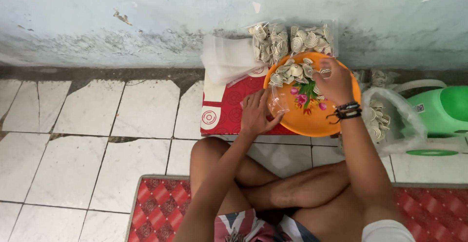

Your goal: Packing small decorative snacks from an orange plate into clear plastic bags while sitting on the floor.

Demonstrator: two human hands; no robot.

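An orange round plate [312, 120] with a flower picture rests on a red patterned box [226, 108] by the wall. A heap of pale spiral crackers [292, 71] lies on its far side. My left hand [256, 112] grips a small clear plastic bag [278, 103] at the plate's left rim. My right hand [334, 81], with dark bracelets at the wrist, reaches into the crackers, fingers curled on some of them.
Two filled clear packs of crackers [287, 39] lean on the wall behind the plate. A stack of empty clear bags [226, 59] lies left of them. A large bag of crackers [385, 120] and a green plastic container [441, 110] stand right. Red mat under my crossed legs.
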